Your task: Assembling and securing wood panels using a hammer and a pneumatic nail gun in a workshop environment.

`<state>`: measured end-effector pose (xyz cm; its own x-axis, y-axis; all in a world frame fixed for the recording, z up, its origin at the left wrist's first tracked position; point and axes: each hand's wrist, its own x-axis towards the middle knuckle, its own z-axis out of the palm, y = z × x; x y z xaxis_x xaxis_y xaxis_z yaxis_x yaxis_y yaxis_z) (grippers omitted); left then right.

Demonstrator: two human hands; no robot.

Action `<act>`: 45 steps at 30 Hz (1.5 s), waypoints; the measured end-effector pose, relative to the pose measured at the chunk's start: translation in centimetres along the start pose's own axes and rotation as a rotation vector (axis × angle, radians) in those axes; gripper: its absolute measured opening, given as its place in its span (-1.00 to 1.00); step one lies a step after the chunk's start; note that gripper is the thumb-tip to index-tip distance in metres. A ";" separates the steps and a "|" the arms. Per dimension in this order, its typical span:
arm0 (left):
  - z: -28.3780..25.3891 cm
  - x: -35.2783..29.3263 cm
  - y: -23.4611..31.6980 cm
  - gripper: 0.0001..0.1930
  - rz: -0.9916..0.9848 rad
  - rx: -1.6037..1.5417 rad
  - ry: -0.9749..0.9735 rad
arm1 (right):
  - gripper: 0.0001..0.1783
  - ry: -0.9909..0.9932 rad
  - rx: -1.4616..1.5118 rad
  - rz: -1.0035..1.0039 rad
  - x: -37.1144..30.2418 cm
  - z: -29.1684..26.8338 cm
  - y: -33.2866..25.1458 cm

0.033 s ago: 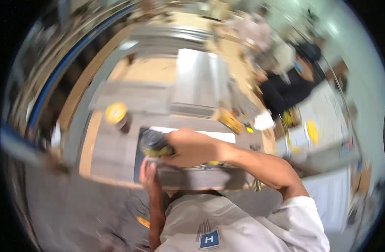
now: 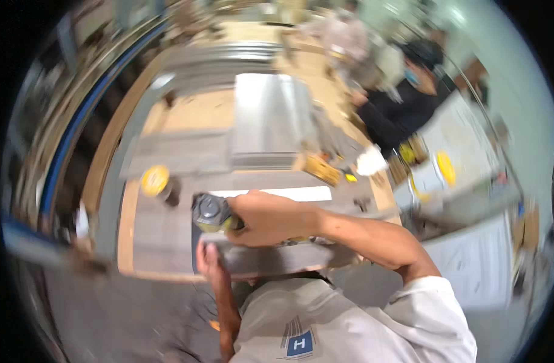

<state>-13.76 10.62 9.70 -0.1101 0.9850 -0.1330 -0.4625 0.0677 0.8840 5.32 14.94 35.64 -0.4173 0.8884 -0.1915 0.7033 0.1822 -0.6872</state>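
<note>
Black plastic casing with a yellowish part marks the power tool [image 2: 211,210], left of centre in the frame, clasped by the right hand [image 2: 269,218]; that grip is wrapped firmly round the body. Whether its tip bears on anything is hidden. The left hand [image 2: 210,261] sits just below the tool, fingers raised; whether this grip holds anything cannot be told.

Beneath them, a dark panel [image 2: 196,242] shows at the left of the work, with a white strip [image 2: 304,193] to the right. Both lie on the surface [image 2: 150,236].

Farther out: yellow-lidded tub [image 2: 156,180], left; yellow object [image 2: 322,169], right of centre; silver sheet [image 2: 262,112], upper centre.

Recommendation, in this inspector's judgement: keep the tool square to the work, press evenly, brace the panel, and hold left fingers clear of the tip.
</note>
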 end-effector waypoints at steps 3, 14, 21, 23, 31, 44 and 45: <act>1.9 -0.1 1.5 -0.40 0.175 0.070 -0.047 | -0.54 0.385 0.024 0.010 -9.4 -2.9 3.1; 8.1 0.8 4.8 -0.54 0.261 0.480 0.144 | -0.34 1.340 0.126 0.873 -41.6 -0.1 20.7; 8.3 2.6 5.7 -0.61 0.232 0.458 0.239 | -0.19 1.090 -0.021 1.097 -40.8 6.1 33.6; 8.5 3.0 5.3 -0.62 0.269 0.509 0.235 | -0.19 1.021 -0.157 1.124 -38.7 7.5 36.5; 7.4 4.0 2.9 -0.50 0.338 0.294 0.345 | -0.29 0.833 -0.332 0.978 -34.1 8.5 38.3; 1.9 7.1 -1.8 -0.23 0.156 0.826 0.186 | -0.18 1.033 0.432 0.478 -27.3 10.4 34.3; 3.2 6.6 0.2 -0.21 0.087 0.960 0.145 | -0.18 1.038 0.402 0.528 -27.1 10.6 33.9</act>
<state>-11.72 17.65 10.43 -0.2469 0.9679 -0.0470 0.4592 0.1596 0.8739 34.37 -7.42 10.05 0.6485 0.7612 0.0098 0.3429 -0.2805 -0.8965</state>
